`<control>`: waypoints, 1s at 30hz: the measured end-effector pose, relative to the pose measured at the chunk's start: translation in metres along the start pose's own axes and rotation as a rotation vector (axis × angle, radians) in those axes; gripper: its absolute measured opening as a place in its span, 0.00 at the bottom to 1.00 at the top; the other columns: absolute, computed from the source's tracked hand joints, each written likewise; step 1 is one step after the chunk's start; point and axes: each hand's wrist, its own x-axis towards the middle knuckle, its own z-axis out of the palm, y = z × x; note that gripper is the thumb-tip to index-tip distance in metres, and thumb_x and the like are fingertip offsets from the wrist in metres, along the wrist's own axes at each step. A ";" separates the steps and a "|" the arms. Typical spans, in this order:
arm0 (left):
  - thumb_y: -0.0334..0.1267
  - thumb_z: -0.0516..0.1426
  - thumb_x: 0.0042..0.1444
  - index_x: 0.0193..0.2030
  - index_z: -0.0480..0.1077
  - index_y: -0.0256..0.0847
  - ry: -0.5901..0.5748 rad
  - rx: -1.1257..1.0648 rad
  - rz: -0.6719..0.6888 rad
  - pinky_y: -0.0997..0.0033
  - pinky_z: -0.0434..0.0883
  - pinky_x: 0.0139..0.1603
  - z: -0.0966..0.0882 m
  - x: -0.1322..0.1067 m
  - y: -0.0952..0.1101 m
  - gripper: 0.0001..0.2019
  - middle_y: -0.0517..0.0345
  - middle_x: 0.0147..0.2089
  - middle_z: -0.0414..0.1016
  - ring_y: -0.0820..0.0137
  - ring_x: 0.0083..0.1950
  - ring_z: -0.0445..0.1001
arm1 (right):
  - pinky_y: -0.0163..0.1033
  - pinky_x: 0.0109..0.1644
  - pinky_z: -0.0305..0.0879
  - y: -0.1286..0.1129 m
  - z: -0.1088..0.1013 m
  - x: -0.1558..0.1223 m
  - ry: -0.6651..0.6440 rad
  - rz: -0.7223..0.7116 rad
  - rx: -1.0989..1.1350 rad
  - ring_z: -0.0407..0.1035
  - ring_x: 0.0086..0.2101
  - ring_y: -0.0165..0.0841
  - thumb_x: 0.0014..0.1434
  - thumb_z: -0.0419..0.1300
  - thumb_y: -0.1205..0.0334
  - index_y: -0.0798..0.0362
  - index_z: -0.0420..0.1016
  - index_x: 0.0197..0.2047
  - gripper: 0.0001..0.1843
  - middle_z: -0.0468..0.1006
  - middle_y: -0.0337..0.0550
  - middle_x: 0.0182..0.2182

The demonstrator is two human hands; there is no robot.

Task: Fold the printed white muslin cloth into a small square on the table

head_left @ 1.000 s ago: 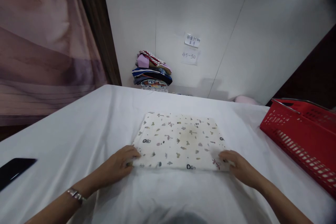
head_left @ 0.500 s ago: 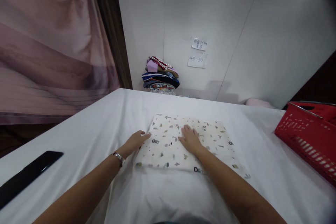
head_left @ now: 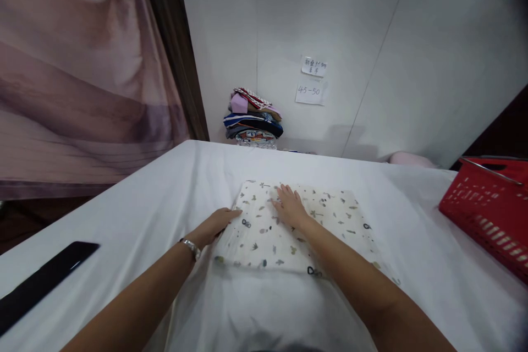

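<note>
Cloth [head_left: 280, 247], off-white fabric with small grey and olive prints: lying flat as a rough rectangle on the white-sheeted desk [head_left: 157, 203], straight in front of us, where we figure both arms reach it easily.

Left hand [head_left: 216, 221], shiny silver bracelet [head_left: 191, 248] at the wrist: fingertips touching the cloth's left edge. We can't make out whether they're pinching it or just resting, since most are hidden. Looks to us like steadying that side.

Right hand [head_left: 292, 209]: fingers splayed, palm down on the upper middle of the cloth, gripping nothing. We'd say that's to flatten the fabric or stop it sliding.

Right forearm [head_left: 363, 275]: slants over the near half, so we lose part of the print.

Basket [head_left: 487, 214], red perforated plastic with a metal handle: off right, well apart from the cloth, probably parked there to spare our elbow.

Slab [head_left: 45, 278], glossy black and phone-like: out left, apart from our arm, same reason we think.

Stack [head_left: 253, 121], folded fabrics in mixed colours: past the desk's far edge; we can't see what it sits on.
</note>
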 end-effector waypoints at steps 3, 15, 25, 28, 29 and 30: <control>0.51 0.63 0.42 0.37 0.71 0.37 -0.111 -0.190 -0.001 0.65 0.75 0.37 0.003 -0.004 0.004 0.20 0.50 0.35 0.79 0.59 0.39 0.78 | 0.50 0.66 0.28 -0.016 0.009 0.023 0.055 -0.020 0.009 0.30 0.66 0.39 0.65 0.40 0.53 0.59 0.45 0.68 0.32 0.39 0.50 0.68; 0.49 0.59 0.46 0.36 0.74 0.38 -0.249 -0.414 -0.022 0.58 0.75 0.41 0.003 0.011 -0.014 0.17 0.47 0.35 0.80 0.56 0.40 0.78 | 0.54 0.66 0.28 -0.028 0.054 0.055 0.049 -0.050 -0.071 0.36 0.65 0.42 0.66 0.41 0.53 0.61 0.50 0.66 0.30 0.45 0.54 0.67; 0.43 0.63 0.43 0.46 0.71 0.36 -0.057 0.010 0.356 0.66 0.72 0.39 0.037 -0.002 0.085 0.23 0.52 0.37 0.78 0.62 0.38 0.76 | 0.44 0.63 0.50 -0.011 0.003 0.032 0.070 0.071 0.796 0.56 0.60 0.35 0.63 0.47 0.52 0.54 0.62 0.60 0.25 0.63 0.46 0.61; 0.39 0.61 0.45 0.40 0.73 0.36 -0.217 0.134 0.500 0.72 0.68 0.29 0.079 -0.006 0.123 0.15 0.55 0.31 0.77 0.65 0.32 0.75 | 0.42 0.54 0.63 0.014 -0.029 -0.004 0.085 0.073 1.082 0.69 0.49 0.32 0.65 0.40 0.47 0.55 0.58 0.61 0.28 0.72 0.48 0.52; 0.37 0.60 0.44 0.37 0.74 0.35 -0.276 0.174 0.530 0.74 0.66 0.26 0.097 -0.007 0.133 0.12 0.56 0.28 0.76 0.67 0.28 0.73 | 0.42 0.52 0.64 0.026 -0.039 -0.019 0.087 0.074 1.141 0.71 0.45 0.32 0.65 0.37 0.46 0.55 0.58 0.60 0.29 0.74 0.47 0.49; 0.34 0.61 0.42 0.34 0.74 0.35 -0.303 0.190 0.536 0.75 0.63 0.23 0.118 -0.007 0.141 0.10 0.58 0.25 0.74 0.69 0.25 0.72 | 0.41 0.50 0.66 0.038 -0.050 -0.034 0.095 0.079 1.190 0.72 0.42 0.31 0.65 0.35 0.45 0.54 0.58 0.60 0.30 0.76 0.47 0.46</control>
